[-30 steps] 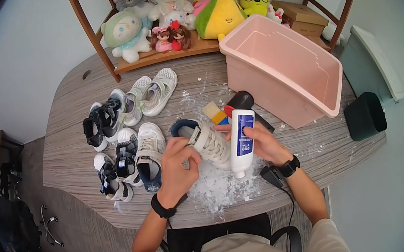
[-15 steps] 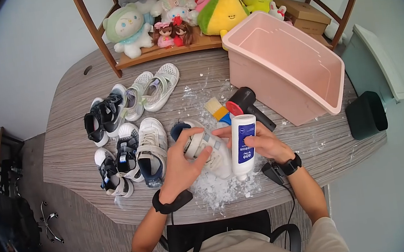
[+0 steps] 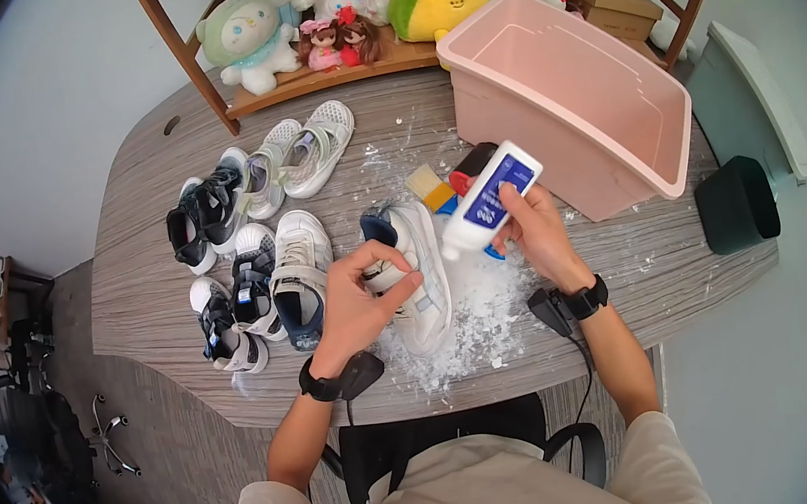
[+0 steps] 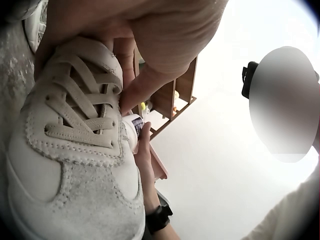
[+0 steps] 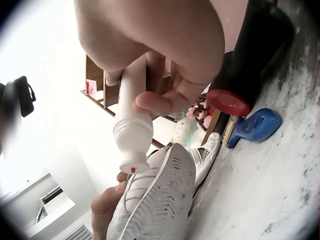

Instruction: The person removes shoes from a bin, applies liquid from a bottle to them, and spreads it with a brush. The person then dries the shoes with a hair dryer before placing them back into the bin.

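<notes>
The left hand (image 3: pixel 354 303) grips a white lace-up shoe (image 3: pixel 431 284) by its upper, tilted so that the edge of the sole faces right. In the left wrist view the beige laces and grey toe of the shoe (image 4: pixel 85 175) show beneath the hand (image 4: pixel 170 40). A white bottle with a blue label (image 3: pixel 490 201) is in the right hand (image 3: pixel 543 235), slanted with its narrow end down and left, near the shoe's sole side. The right wrist view shows the bottle's narrow end (image 5: pixel 134 162) above the shoe (image 5: pixel 160 200), with a visible gap at the sole.
White residue (image 3: pixel 483 328) covers the tabletop around the shoe. A brush (image 3: pixel 429 186) and a black tool with a red end (image 3: pixel 473 163) lie beyond the bottle. Several shoes (image 3: pixel 298 255) stand at left, a pink bin (image 3: pixel 552 148) at right, and plush toys on a shelf (image 3: pixel 342 75) behind.
The bottle has gone from nearly upright to slanted, rising and moving right. The shoe has been tipped so that its sole edge shows on the right. Both hands keep their holds.
</notes>
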Demonstrator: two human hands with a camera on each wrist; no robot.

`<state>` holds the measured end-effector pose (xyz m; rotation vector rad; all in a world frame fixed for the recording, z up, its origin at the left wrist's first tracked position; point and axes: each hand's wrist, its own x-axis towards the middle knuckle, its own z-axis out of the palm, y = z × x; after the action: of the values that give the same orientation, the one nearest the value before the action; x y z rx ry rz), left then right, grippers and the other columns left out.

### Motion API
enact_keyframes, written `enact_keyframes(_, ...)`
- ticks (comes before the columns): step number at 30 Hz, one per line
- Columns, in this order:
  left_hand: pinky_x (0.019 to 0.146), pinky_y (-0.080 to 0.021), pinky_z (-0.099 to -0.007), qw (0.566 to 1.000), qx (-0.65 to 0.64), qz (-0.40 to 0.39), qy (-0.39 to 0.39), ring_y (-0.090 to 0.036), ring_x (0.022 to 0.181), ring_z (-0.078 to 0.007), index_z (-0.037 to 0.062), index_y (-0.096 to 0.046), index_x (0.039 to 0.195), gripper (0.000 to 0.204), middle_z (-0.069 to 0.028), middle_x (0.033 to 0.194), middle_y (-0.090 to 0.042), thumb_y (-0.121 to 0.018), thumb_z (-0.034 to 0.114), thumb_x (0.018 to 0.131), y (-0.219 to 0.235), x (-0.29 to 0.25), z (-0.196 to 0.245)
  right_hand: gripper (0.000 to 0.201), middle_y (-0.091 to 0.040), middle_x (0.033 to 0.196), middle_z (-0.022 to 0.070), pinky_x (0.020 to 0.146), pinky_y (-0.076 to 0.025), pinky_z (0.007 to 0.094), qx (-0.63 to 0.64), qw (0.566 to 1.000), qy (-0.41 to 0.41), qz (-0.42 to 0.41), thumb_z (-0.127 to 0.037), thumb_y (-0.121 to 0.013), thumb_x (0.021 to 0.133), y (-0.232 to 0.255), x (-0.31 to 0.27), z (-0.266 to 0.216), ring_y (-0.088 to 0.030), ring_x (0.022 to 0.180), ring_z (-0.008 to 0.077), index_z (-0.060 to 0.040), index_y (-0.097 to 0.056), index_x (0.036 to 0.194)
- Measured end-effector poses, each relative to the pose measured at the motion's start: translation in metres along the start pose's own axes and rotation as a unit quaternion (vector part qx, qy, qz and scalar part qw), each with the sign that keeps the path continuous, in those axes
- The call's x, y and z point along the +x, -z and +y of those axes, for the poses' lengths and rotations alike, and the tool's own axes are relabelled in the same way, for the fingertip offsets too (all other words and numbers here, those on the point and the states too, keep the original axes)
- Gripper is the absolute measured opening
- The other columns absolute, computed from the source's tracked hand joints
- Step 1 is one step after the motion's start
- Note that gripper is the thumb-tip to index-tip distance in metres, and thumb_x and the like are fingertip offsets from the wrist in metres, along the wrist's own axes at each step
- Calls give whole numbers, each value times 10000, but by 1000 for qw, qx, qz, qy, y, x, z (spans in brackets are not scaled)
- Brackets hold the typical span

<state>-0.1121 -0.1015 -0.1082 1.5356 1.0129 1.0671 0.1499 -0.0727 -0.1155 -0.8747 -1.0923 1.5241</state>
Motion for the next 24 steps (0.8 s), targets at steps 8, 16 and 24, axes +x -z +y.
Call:
enact_keyframes(8, 744, -434, -219, 1000, 0, -16, -6, -574, 806, -61, 26, -659, 852, 131, -3, 844, -667, -777, -8, 806, -1, 0, 1, 445, -693, 1155, 191, 649, -613, 276, -78, 994, 47, 57, -229, -566, 1036, -9, 1, -10, -737, 928, 250, 60, -506, 1370)
enact_keyframes(16, 735, -430, -215, 1000, 8, -4, 7, -577, 793, -54, 26, -668, 835, 104, -1, 835, -672, -765, -7, 814, -1, 0, 3, 479, -634, 1278, 204, 700, -627, 321, -58, 996, 61, 2, -199, -613, 1007, -12, 1, -8, -717, 1024, 291, 23, -471, 1407)
enact_keyframes(24, 744, -437, -214, 1000, -2, 5, 15, -581, 796, -57, 22, -673, 846, 94, -3, 840, -675, -759, -8, 820, -1, 0, 0, 488, -639, 1287, 174, 758, -620, 342, -43, 996, 68, -26, -203, -630, 994, -13, -2, -7, -708, 1052, 275, 15, -478, 1403)
